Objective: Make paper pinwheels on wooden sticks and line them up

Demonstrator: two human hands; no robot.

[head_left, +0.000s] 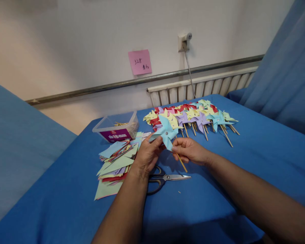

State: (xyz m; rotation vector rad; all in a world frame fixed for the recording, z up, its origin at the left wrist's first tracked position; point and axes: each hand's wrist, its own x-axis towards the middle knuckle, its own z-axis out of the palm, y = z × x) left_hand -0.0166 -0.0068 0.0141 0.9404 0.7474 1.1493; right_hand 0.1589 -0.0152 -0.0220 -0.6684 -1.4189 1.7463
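Observation:
A light blue paper pinwheel (pixel 165 134) on a thin wooden stick (pixel 182 163) is held up between my two hands. My left hand (pixel 149 150) grips its left side, thumb on the front of the paper. With fingers pinched, my right hand (pixel 190 150) holds the lowest blade near the stick. Dark-handled scissors (pixel 167 177) lie beneath, blades pointing right, their handles partly behind my left forearm. Left of my hands is a stack of coloured paper sheets (pixel 117 166), some cut along lines.
Many finished pinwheels (pixel 193 117) in several colours lie at the back of the blue-covered table (pixel 259 149). A clear plastic box (pixel 115 127) with wooden sticks stands back left. Behind are a metal rail (pixel 112 87), a radiator (pixel 200 88) and a plugged-in cable (pixel 189 69).

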